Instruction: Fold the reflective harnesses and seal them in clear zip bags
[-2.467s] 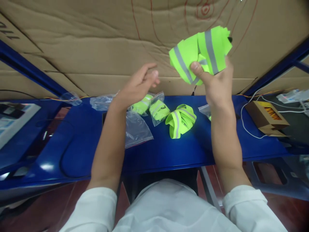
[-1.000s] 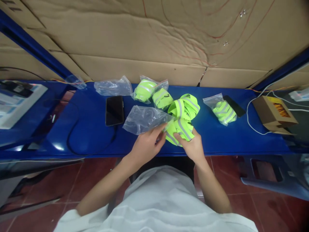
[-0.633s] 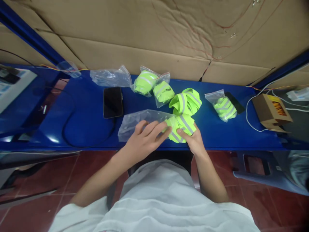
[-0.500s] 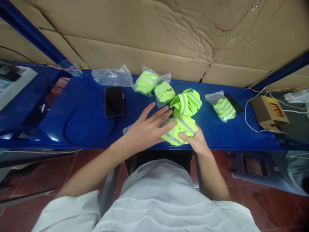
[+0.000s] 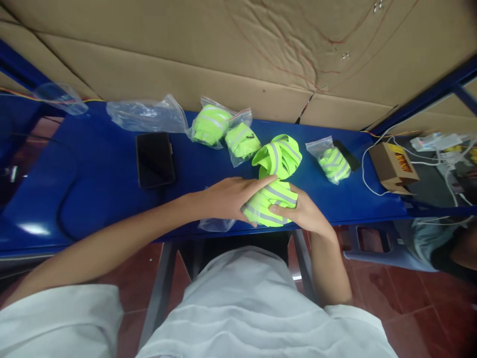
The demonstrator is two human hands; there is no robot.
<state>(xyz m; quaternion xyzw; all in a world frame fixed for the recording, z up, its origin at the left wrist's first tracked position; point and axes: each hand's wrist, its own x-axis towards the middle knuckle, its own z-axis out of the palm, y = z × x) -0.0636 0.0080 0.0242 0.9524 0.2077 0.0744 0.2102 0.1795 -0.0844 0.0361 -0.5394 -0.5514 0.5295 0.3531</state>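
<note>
Between my two hands is a folded bundle of neon yellow-green reflective strap [image 5: 274, 199] with silver stripes, held above the table's front edge. My left hand [image 5: 238, 196] presses its left side, thumb along the top. My right hand [image 5: 305, 211] grips the right side, its thumb across the front. Just beyond the bundle lies a loose coil of the same strap [image 5: 279, 154]; whether the two are joined I cannot tell. Under my left wrist a clear plastic bag [image 5: 216, 224] lies partly hidden.
Two bagged strap bundles [image 5: 210, 125] lie at the back, beside a larger clear bag [image 5: 149, 113]. A black phone [image 5: 154, 160] is on the left. To the right are another bagged bundle [image 5: 334, 165], a dark flat object [image 5: 346, 155] and an open cardboard box [image 5: 391, 166] near white cables.
My left hand, earlier spread with raised fingers, has closed in against the bundle's left side. My right hand keeps its hold. The whole view has shifted, with table things appearing further left.
</note>
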